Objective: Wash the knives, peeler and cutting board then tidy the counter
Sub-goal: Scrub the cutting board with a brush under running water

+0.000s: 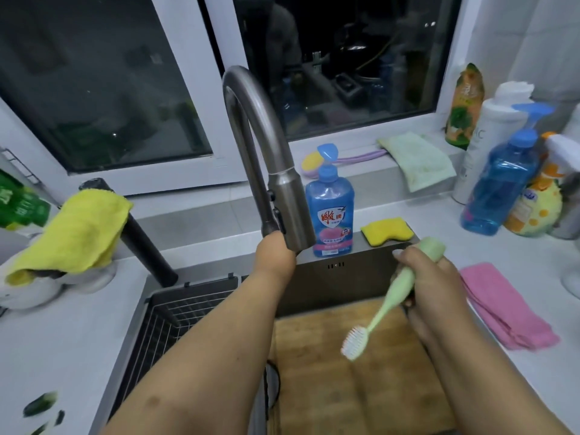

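Note:
A wooden cutting board [345, 390] lies in the sink [317, 284], low in the head view. My right hand [436, 277] grips the handle of a light green dish brush [381, 312] above the board's far right corner. Its white bristle head points down and left, just over the wood. My left hand [276, 252] reaches up behind the steel faucet [288, 211], and the spray head hides its fingers. No knife or peeler shows.
A blue dish soap bottle [329, 215] and a yellow sponge [386, 235] stand behind the sink. A pink cloth [502, 309] lies on the right counter, with several bottles [499, 183] beyond it. A yellow cloth [75, 233] is at the left, a wire basket [175, 315] fills the sink's left side, and green peel scraps [40, 406] lie at the front left.

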A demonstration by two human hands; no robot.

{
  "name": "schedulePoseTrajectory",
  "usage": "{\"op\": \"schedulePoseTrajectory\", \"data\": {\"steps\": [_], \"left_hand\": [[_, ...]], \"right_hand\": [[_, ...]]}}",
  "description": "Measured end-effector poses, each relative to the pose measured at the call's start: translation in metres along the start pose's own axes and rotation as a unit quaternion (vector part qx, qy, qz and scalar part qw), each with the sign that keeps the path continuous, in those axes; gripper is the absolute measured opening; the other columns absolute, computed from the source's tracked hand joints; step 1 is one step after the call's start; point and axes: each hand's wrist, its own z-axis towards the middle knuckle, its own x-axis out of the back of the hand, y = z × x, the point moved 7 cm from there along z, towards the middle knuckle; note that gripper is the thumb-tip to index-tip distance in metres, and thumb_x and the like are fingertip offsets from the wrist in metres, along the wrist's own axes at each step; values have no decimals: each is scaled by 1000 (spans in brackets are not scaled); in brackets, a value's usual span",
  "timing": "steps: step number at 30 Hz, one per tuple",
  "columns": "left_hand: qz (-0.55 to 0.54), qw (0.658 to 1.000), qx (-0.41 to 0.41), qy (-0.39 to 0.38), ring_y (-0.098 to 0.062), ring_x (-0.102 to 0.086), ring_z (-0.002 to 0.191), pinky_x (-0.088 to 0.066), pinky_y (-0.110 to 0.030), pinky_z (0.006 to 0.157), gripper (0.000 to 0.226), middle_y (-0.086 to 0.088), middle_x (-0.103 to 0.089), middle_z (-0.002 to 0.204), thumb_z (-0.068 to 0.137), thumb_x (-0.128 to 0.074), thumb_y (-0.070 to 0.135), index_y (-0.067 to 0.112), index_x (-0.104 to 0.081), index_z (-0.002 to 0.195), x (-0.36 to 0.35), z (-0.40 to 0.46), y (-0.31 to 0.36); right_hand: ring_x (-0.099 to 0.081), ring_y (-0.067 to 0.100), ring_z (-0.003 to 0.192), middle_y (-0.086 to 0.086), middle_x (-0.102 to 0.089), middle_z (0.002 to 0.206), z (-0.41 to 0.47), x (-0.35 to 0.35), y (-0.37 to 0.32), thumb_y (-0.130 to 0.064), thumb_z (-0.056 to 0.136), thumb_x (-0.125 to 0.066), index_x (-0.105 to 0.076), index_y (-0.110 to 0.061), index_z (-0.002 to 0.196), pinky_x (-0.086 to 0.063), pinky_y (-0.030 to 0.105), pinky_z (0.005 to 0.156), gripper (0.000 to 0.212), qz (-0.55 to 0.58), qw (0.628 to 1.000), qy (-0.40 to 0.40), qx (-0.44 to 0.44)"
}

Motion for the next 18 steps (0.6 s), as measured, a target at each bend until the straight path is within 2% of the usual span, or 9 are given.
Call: {"op": "schedulePoseTrajectory", "data": {"steps": [2,4,6,9,13,15,18], "left_hand": [[20,1000,-6,2,-28,-58,95,-49,-39,88,25,-8,-61,95,92,-57,17,27,-48,71,1,-1,1],[47,999,-12,2,-32,-59,96,-50,-45,91,20,-13,-62,99,93,-56,16,21,-48,75,1,0,1],[68,998,-16,-4,-33,-59,96,-50,-47,91,9,-16,-63,102,93,-55,15,16,-51,85,0,0,-1],[80,997,-20,-12,-36,-61,95,-51,-50,89,3,-19,-64,102,93,-55,13,11,-57,93,-2,2,-4],[106,994,-14,-12,-45,-59,106,-48,-53,92,24,-29,-62,113,92,-52,3,-10,-58,111,-1,5,-8],[107,994,-18,-20,-45,-59,105,-48,-53,92,22,-29,-62,112,92,-51,1,-10,-59,111,-2,5,-8],[169,984,-45,-35,-33,-63,93,-53,-45,89,6,-18,-64,101,96,-53,11,8,-58,94,-4,2,-3]], "right_hand": [[-40,12,36,0,-40,45,-8,-10,8,-15,88,-58,-55,-9,66,-28,17,35,24,35,997,-38,-52],[-46,13,35,0,-40,40,-13,-14,13,-21,90,-60,-62,-7,65,-36,17,34,28,61,993,-55,-80],[-52,13,36,1,-42,39,-16,-17,12,-23,89,-61,-65,-5,70,-43,18,35,27,86,991,-54,-86],[-53,12,36,1,-43,38,-18,-19,6,-20,89,-60,-64,-2,74,-45,18,36,24,122,989,-41,-68],[-52,12,35,1,-42,37,-21,-22,-1,-19,89,-61,-63,-1,73,-45,17,36,24,143,989,-27,-42],[-52,12,34,0,-42,36,-22,-24,-3,-19,89,-61,-62,-1,72,-45,17,36,24,145,989,-20,-35],[-52,11,34,0,-43,36,-23,-25,-3,-19,89,-62,-63,-2,72,-46,18,36,24,141,990,-13,-29]]}}
